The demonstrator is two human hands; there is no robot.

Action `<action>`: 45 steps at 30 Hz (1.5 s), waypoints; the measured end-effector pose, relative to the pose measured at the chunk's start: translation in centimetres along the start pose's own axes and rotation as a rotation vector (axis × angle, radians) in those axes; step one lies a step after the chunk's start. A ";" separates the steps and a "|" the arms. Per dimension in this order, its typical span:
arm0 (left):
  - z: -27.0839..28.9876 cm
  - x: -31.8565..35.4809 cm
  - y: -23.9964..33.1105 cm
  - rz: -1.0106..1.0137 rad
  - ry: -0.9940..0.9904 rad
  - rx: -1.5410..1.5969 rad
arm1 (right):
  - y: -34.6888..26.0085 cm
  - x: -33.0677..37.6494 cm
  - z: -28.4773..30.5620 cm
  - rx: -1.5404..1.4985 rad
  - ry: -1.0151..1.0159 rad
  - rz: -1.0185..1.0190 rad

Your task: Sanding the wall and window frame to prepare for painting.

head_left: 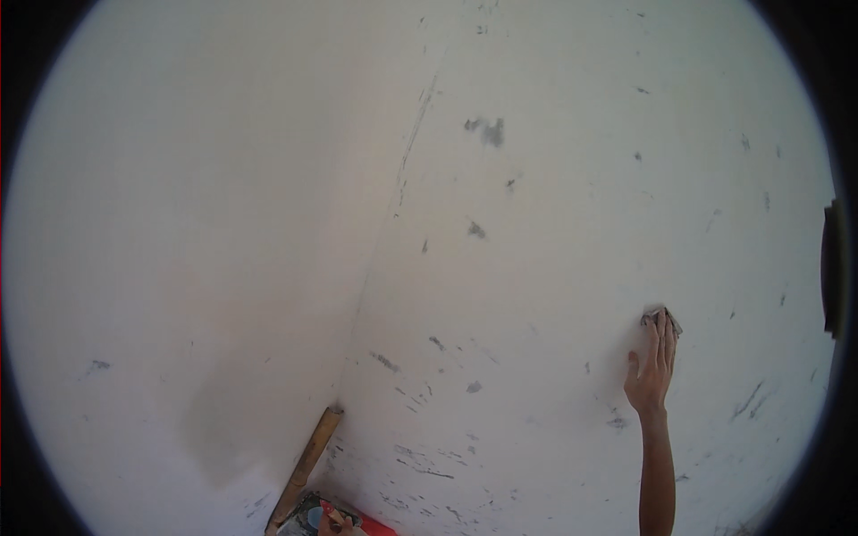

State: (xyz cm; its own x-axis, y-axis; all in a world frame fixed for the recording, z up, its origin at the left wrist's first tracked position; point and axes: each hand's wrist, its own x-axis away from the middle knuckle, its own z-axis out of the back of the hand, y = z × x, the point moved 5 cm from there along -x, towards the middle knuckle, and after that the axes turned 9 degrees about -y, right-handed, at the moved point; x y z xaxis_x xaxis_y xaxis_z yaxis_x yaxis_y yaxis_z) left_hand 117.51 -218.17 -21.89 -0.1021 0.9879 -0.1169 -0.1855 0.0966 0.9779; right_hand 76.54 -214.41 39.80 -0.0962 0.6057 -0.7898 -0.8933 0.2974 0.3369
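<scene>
Scuffed white wall (554, 286). Dark flat pad (675, 322) against it, pinned under right hand (652, 371), fingers pressed together, thumb apart. Left hand (334, 529) at lower edge, beside red object (376, 528); cannot tell grip. Possible pad slip from uneven fingertip pressure.

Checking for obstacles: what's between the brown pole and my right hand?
Head view: only pale wall with dark marks lies between the pole and right hand.

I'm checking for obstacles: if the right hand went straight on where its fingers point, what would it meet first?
Ahead of the right hand only pale wall shows, so the way upward looks free, though depth is hard to judge.
</scene>
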 end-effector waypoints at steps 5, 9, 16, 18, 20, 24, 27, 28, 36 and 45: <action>-1.8 0.6 1.3 0.138 -0.122 0.099 | -0.3 0.0 -0.2 0.018 -0.015 0.013; -1.8 -0.5 2.6 0.163 -0.210 0.219 | -0.2 0.1 -0.4 0.015 -0.028 0.001; -1.5 -2.1 -0.4 0.049 -0.105 0.208 | 0.6 -0.4 -0.9 0.077 0.019 0.010; -0.7 -2.8 2.6 0.143 -0.120 0.230 | 1.2 -0.6 -0.8 0.092 0.118 0.031; 1.0 -2.9 5.4 0.238 -0.113 0.253 | 1.1 -1.1 -1.0 0.090 0.144 0.056; 0.5 -4.0 5.8 0.031 -0.073 0.220 | -1.0 -1.9 -1.3 0.070 0.170 0.177; -0.5 -5.5 6.6 -0.172 0.022 0.104 | -2.9 -3.4 -0.5 0.053 0.132 0.178; -0.6 -6.0 7.7 -0.168 0.036 0.052 | -3.1 -4.0 -0.9 0.046 0.135 0.179; -1.3 -6.8 7.8 -0.172 -0.041 0.390 | -7.9 -10.9 1.2 0.013 0.207 0.307; 1.6 -5.6 7.2 0.037 -0.020 0.398 | -11.3 -18.8 1.6 -0.027 0.202 0.265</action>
State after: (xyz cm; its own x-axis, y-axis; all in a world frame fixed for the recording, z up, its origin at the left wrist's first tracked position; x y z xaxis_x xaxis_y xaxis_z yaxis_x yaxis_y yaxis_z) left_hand 118.33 -222.82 -13.87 -0.0818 0.9934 -0.0805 0.2113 0.0962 0.9727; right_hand 89.12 -228.00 51.66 -0.4097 0.4997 -0.7632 -0.8367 0.1275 0.5326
